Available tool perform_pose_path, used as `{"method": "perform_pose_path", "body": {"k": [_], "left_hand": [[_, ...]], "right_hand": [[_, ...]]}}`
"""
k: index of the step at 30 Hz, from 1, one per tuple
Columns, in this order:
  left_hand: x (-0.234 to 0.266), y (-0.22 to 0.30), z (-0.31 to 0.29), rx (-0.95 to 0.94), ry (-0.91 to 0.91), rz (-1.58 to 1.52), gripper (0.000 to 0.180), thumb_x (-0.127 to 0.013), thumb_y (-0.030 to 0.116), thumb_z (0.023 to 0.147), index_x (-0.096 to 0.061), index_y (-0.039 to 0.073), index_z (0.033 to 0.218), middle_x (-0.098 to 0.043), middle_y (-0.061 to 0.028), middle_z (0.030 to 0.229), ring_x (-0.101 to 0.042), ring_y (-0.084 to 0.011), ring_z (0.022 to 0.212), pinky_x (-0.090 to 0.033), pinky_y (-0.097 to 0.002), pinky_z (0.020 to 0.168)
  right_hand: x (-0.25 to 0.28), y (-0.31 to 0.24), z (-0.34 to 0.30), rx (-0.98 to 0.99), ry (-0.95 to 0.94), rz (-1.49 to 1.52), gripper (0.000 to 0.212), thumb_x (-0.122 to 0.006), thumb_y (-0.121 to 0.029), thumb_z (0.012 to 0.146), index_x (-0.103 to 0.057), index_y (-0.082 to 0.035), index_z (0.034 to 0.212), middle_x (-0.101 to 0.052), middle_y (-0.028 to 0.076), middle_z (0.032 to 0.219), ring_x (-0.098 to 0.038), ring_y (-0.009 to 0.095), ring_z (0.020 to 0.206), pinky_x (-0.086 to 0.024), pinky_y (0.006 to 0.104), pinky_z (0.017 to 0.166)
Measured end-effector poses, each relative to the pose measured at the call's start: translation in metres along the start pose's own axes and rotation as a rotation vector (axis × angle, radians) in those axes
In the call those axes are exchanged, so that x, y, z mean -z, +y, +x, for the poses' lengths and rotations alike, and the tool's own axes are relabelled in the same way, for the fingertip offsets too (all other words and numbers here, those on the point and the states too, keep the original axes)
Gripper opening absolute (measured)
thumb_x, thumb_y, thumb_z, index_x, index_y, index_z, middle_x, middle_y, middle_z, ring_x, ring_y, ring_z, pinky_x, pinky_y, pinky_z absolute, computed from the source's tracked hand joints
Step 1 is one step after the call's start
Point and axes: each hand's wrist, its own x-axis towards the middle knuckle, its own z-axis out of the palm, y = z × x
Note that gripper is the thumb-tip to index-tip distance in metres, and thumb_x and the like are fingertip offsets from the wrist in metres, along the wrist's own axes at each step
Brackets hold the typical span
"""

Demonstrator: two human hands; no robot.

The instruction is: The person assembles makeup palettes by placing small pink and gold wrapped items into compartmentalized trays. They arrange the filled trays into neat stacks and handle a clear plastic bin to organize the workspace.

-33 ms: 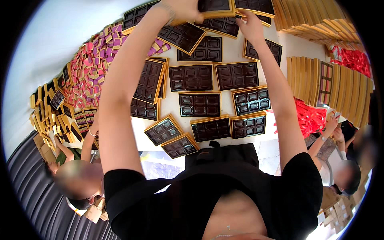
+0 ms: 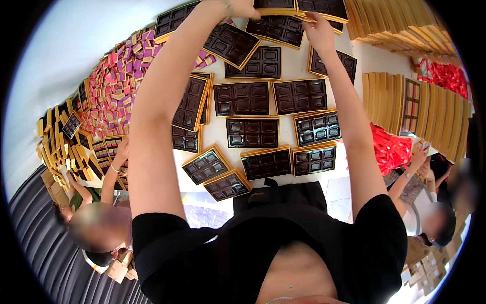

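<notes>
Gold-edged rectangular box trays with dark brown moulded compartment inserts are laid out flat across a white table (image 2: 288, 71), most of them apart from one another, a few overlapping at their corners. Both arms are stretched to the far edge of the table. The left hand (image 2: 243, 7) rests at the near edge of a dark compartment tray at the top of the frame (image 2: 273, 4); whether its fingers are closed on that edge cannot be told, since the hand is partly cut off by the picture's rim. The right hand (image 2: 318, 31) is closed on the near edge of a gold-rimmed dark tray lying slantwise (image 2: 324, 7), thumb below and fingers apparently above, where it overlaps the dark tray beneath it (image 2: 276, 29).

Handling, judged from appearance: the trays are taken to be light, thin card shells with a vacuum-formed plastic liner. The card rim is likely stiff enough for a pinch at the edge or corner; the liner looks glossy, slippery and easily dented, so the grip is best kept off it. A tray held by one edge may sag or tip.

Also noted: pink and purple small cartons heaped at the left (image 2: 121, 81), stacked gold lids at the right (image 2: 385, 96), red ribbon material (image 2: 390, 149), and other people seated on either side.
</notes>
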Motion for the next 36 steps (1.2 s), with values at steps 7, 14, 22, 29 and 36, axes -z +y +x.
{"method": "perform_pose_path", "body": {"k": [7, 14, 22, 29, 36], "left_hand": [[-0.089, -0.072, -0.030, -0.019, -0.140, 0.473, 0.106, -0.082, 0.014, 0.055, -0.029, 0.014, 0.147, -0.035, -0.0137, 0.148, -0.033, -0.0293, 0.137, -0.031, -0.0508, 0.111], [-0.106, -0.060, -0.065, -0.023, -0.315, 0.547, 0.112, -0.084, 0.016, 0.057, -0.022, 0.022, 0.151, -0.038, -0.0094, 0.147, -0.031, -0.0242, 0.140, -0.022, -0.0615, 0.111], [0.008, 0.008, -0.035, -0.014, 0.098, 0.056, 0.089, -0.075, 0.019, 0.066, -0.033, 0.004, 0.143, -0.041, -0.0233, 0.139, -0.037, -0.0379, 0.132, -0.034, -0.0498, 0.108], [-0.046, -0.118, -0.063, 0.622, -0.027, 0.245, 0.081, -0.079, 0.041, 0.068, -0.044, 0.014, 0.136, -0.028, -0.0196, 0.151, -0.027, -0.0396, 0.139, -0.036, -0.0571, 0.106], [-0.114, -0.214, -0.111, 0.223, 0.245, 0.324, 0.069, -0.077, 0.022, 0.072, -0.047, 0.014, 0.134, -0.044, -0.0115, 0.143, -0.040, -0.0374, 0.130, -0.042, -0.0472, 0.103]], "right_hand": [[-0.027, -0.034, -0.048, 0.102, -0.288, -0.163, 0.054, -0.070, -0.027, 0.082, -0.052, -0.004, 0.128, -0.056, 0.018, 0.126, -0.058, 0.033, 0.110, -0.047, 0.0408, 0.094], [-0.067, -0.069, -0.040, 0.271, 0.002, -0.042, 0.033, -0.065, -0.021, 0.088, -0.062, -0.007, 0.118, -0.061, 0.014, 0.117, -0.063, 0.029, 0.101, -0.051, 0.0389, 0.085], [0.007, -0.063, -0.006, -0.267, 0.240, 0.792, 0.036, -0.061, -0.014, 0.092, -0.054, 0.004, 0.122, -0.059, 0.012, 0.112, -0.062, 0.018, 0.097, -0.056, 0.0302, 0.081], [-0.014, -0.008, 0.013, -0.183, -0.213, 0.652, 0.072, -0.062, -0.026, 0.094, -0.023, -0.001, 0.149, -0.037, 0.017, 0.143, -0.046, 0.025, 0.128, -0.047, 0.0372, 0.103], [-0.038, -0.040, -0.022, -0.368, -0.192, 0.703, 0.048, -0.065, -0.016, 0.090, -0.047, 0.004, 0.130, -0.058, 0.014, 0.116, -0.063, 0.025, 0.104, -0.057, 0.0320, 0.080]]}}
